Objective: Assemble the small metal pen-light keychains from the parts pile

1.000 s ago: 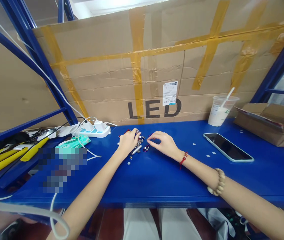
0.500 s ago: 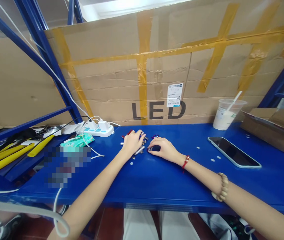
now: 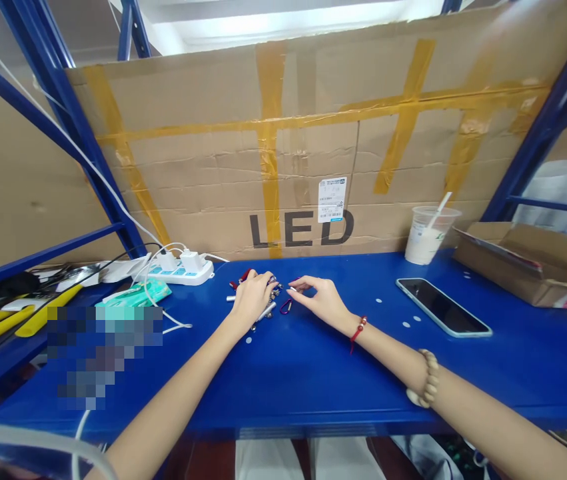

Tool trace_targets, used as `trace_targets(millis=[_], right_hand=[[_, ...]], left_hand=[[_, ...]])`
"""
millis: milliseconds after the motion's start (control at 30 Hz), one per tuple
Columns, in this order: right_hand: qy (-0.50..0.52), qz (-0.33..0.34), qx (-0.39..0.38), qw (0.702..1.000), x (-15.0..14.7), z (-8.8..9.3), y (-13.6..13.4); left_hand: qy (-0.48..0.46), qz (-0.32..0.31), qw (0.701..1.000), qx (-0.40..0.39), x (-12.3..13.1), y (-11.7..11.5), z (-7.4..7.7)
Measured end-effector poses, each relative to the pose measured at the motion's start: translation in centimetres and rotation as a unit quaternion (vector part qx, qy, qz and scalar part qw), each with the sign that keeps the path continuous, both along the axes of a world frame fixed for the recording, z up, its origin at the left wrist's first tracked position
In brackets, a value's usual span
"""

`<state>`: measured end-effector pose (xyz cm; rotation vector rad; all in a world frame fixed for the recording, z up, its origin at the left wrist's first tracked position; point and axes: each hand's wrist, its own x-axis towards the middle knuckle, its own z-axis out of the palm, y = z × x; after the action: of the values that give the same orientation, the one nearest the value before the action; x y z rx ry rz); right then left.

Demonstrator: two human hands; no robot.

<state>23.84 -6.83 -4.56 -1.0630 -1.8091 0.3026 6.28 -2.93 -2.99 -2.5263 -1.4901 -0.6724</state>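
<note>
My left hand (image 3: 253, 297) curls palm down over a pile of small metal parts. Its fingertips are bent in among them, and what they grip is hidden. A silver cylinder (image 3: 266, 311) sticks out beside that hand, and red pieces (image 3: 240, 280) show behind it. To the right, my right hand (image 3: 320, 300) has thumb and fingers drawn together in a pinch at the pile's edge. Anything between those fingertips is too small to name. Just below them lies a purple carabiner (image 3: 286, 307). A bit of purple shows behind the fingers.
A phone (image 3: 443, 307), a drink cup with straw (image 3: 428, 233) and an open cardboard box (image 3: 538, 267) are at the right. On the left are a power strip (image 3: 183, 272), a green packet (image 3: 136, 295), cables and yellow-handled tools (image 3: 48, 313). Taped cardboard (image 3: 203, 180) stands behind.
The purple carabiner now lies clear of my right fingers, just in front of the pile. My right hand has shifted slightly away from me; my left stays on the pile. The view has turned right.
</note>
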Motion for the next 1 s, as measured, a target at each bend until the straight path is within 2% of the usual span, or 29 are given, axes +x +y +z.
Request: trace_targets(millis=[133,333,567,700,833,1000], right_hand=[[-0.065,0.000,0.051,0.997,0.2,-0.2,0.2],[-0.108,-0.024,0.071,0.991,0.9,-0.2,0.6],[-0.036,-0.096,0.064,0.993,2.6,1.1,0.9],[0.005,-0.082,0.047,0.995,2.6,1.4,0.8],[0.025,-0.032,0.056,0.998,1.9,1.8,0.4],[0.051,-0.012,0.058,0.997,1.3,2.0,-0.1]], left_hand=[[-0.023,-0.007,1.000,0.011,0.1,0.0,-0.3],[-0.007,-0.040,0.999,0.016,0.5,-0.4,-0.1],[-0.016,-0.048,0.999,-0.004,1.1,-1.5,0.4],[-0.036,-0.028,0.998,-0.043,1.3,-2.0,0.5],[-0.074,-0.074,0.992,-0.066,1.5,-2.1,0.5],[-0.169,-0.166,0.967,-0.092,1.7,-1.9,0.5]])
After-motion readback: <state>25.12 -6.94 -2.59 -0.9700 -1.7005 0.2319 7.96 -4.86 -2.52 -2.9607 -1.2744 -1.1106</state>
